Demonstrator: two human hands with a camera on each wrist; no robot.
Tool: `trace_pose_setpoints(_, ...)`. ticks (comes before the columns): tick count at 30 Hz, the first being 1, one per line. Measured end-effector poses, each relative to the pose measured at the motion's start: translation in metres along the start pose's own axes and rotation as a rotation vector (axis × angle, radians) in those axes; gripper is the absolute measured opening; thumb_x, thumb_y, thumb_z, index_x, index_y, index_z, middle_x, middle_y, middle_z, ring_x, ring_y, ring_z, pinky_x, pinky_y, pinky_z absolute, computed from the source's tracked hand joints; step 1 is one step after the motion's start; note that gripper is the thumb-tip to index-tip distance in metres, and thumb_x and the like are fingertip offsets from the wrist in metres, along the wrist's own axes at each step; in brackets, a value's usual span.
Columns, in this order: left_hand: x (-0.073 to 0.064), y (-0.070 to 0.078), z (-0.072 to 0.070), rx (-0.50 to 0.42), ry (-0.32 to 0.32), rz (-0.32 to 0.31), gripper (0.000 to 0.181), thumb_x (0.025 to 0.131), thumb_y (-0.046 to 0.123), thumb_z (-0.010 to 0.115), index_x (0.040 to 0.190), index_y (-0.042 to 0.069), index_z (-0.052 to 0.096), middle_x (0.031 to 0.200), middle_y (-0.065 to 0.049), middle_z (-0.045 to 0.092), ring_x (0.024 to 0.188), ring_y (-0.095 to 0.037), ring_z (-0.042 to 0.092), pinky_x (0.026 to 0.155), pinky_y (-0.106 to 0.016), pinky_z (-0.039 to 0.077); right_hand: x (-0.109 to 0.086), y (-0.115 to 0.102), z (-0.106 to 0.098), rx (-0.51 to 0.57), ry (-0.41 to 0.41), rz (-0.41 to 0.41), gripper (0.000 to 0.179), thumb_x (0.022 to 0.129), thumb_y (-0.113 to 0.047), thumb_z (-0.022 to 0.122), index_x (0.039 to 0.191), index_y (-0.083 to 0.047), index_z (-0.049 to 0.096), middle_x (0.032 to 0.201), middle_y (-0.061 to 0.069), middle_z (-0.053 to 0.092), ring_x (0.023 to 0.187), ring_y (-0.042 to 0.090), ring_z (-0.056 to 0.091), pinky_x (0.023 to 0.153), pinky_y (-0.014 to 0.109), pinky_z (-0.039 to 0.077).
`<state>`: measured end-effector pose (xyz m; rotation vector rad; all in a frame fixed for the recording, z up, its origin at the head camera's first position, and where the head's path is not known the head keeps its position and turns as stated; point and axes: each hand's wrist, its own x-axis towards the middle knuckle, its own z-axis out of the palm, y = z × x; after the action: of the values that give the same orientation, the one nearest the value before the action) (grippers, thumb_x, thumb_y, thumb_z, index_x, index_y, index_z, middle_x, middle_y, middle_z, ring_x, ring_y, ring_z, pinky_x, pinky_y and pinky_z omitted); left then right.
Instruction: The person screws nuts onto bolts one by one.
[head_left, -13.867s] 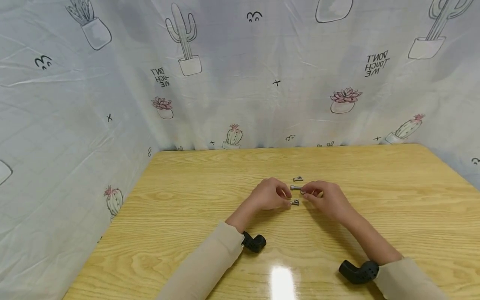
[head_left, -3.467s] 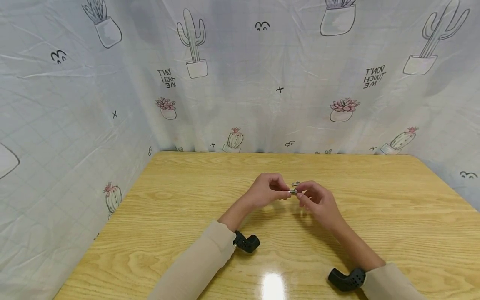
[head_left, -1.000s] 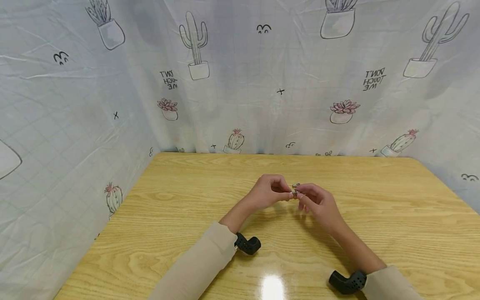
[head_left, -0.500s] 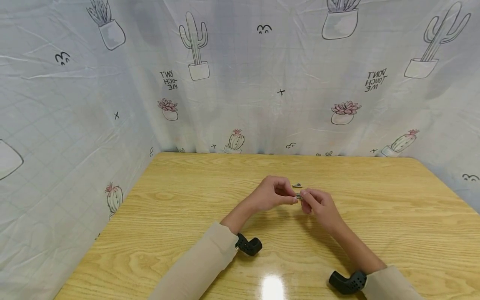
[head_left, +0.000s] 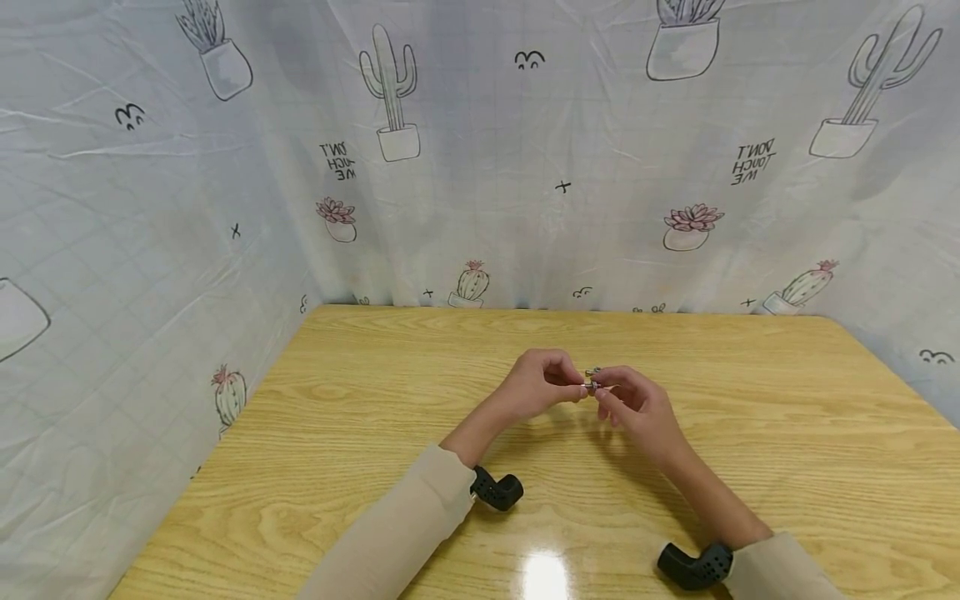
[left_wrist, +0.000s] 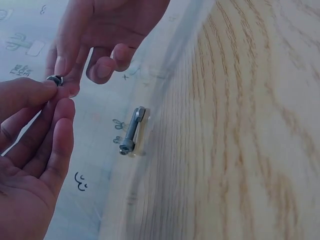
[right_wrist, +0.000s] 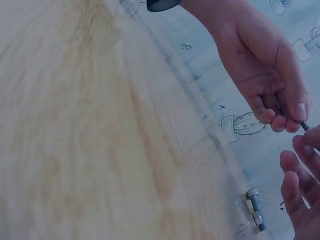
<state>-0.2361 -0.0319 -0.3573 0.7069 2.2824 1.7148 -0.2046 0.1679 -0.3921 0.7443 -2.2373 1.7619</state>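
Observation:
Just above the table, my left hand pinches a small metal bolt between thumb and fingers. My right hand faces it, thumb and index finger pinching a nut at the bolt's free end. The fingertips of both hands nearly meet in the left wrist view and cover most of the bolt; a bit of dark metal shows between them. Behind the hands another bolt lies on the table, its nut resting against its shank near the threaded end.
The wood-grain table spreads around both hands. A pale curtain printed with cacti hangs at its back and left. Black wrist-worn cameras sit at both sleeves.
Earlier, three bolts lay between the hands on the table; now one is held up and one lies behind. Since half a second ago, the right fingers have uncurled and shifted slightly left and up.

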Motion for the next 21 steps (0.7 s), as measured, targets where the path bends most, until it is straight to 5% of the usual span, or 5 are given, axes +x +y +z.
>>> trace_pose_setpoints(10, 0.0, 0.0011, 0.0011, 0.01, -0.038, 0.035, 0.006, 0.086, 0.009, 0.073, 0.088, 0.007, 0.069, 0.092, -0.009, 0.069, 0.079, -0.009, 0.066, 0.072, -0.022, 0.054, -0.0013, -0.0004, -0.0012, 0.005, 0.007, 0.048, 0.016, 0.1, -0.007, 0.051, 0.102, 0.006, 0.06, 0.074, 0.006, 0.062, 0.058, 0.024, 0.054, 0.053, 0.031, 0.048)
trace_pose_setpoints(21, -0.003, 0.0061, 0.0087, 0.066, -0.132, 0.12, 0.004, 0.087, 0.009, 0.071, 0.088, 0.006, 0.068, 0.093, -0.011, 0.068, 0.078, -0.004, 0.066, 0.074, -0.02, 0.055, -0.0026, -0.0029, -0.0002, -0.011, -0.035, 0.082, 0.048, 0.105, -0.015, 0.04, 0.061, 0.001, 0.049, 0.052, 0.011, 0.039, 0.046, 0.015, 0.036, 0.045, 0.03, 0.035)
